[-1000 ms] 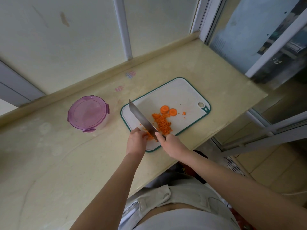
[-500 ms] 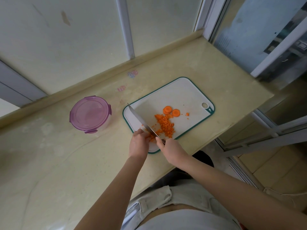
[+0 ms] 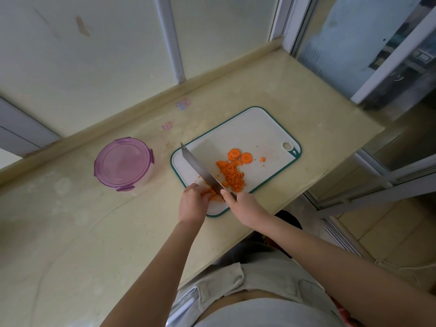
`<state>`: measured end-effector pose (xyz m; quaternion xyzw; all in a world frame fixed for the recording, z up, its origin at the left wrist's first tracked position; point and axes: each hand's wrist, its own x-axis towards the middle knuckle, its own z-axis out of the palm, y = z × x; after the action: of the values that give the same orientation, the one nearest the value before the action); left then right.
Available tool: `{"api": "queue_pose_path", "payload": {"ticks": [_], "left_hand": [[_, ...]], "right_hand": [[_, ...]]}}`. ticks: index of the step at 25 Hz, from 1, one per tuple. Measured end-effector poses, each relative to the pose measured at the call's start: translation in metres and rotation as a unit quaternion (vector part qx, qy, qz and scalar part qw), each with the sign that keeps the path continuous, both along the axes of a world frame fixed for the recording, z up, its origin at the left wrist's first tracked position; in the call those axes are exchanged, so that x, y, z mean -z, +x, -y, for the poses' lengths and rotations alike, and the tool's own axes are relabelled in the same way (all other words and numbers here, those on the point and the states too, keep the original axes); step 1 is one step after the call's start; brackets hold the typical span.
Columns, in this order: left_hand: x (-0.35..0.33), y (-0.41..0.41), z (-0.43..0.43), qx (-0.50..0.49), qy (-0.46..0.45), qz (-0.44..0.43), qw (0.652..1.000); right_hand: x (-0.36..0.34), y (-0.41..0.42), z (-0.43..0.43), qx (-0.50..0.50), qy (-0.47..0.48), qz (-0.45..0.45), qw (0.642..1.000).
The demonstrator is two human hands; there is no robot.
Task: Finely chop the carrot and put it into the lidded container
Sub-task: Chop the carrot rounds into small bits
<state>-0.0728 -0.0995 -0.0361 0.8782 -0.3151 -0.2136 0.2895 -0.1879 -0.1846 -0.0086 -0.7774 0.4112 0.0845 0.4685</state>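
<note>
While left hand (image 3: 192, 202) holds carrot (image 3: 214, 197), right hand (image 3: 244, 206) grips knife (image 3: 200, 169).

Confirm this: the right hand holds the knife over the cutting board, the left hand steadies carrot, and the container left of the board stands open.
Not open: the head view shows the container with its purple lid on. The rest holds: right hand on the knife over the cutting board, left hand on the carrot.

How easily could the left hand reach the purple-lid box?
Probably yes. The purple-lidded container sits left of the cutting board, only bare counter between it and the left hand. That hand holds carrot by the knife, so it must let go first.
</note>
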Motion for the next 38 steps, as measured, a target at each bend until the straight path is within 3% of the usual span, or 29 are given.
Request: {"api": "queue_pose_path", "payload": {"ticks": [8, 26, 34, 38], "left_hand": [[-0.003, 0.003, -0.004, -0.047, 0.006, -0.007, 0.999], [-0.001, 0.001, -0.002, -0.026, 0.042, 0.007, 0.999], [0.001, 0.003, -0.002, -0.022, 0.058, 0.017, 0.998], [-0.001, 0.001, -0.003, -0.022, 0.047, 0.016, 0.999]], "right_hand": [[-0.011, -0.001, 0.003, 0.016, 0.008, 0.027, 0.999], [-0.011, 0.006, -0.002, -0.040, -0.005, -0.052, 0.998], [-0.002, 0.008, -0.012, -0.051, -0.032, -0.054, 0.997], [-0.001, 0.005, -0.003, -0.030, -0.003, -0.022, 0.999]]}}
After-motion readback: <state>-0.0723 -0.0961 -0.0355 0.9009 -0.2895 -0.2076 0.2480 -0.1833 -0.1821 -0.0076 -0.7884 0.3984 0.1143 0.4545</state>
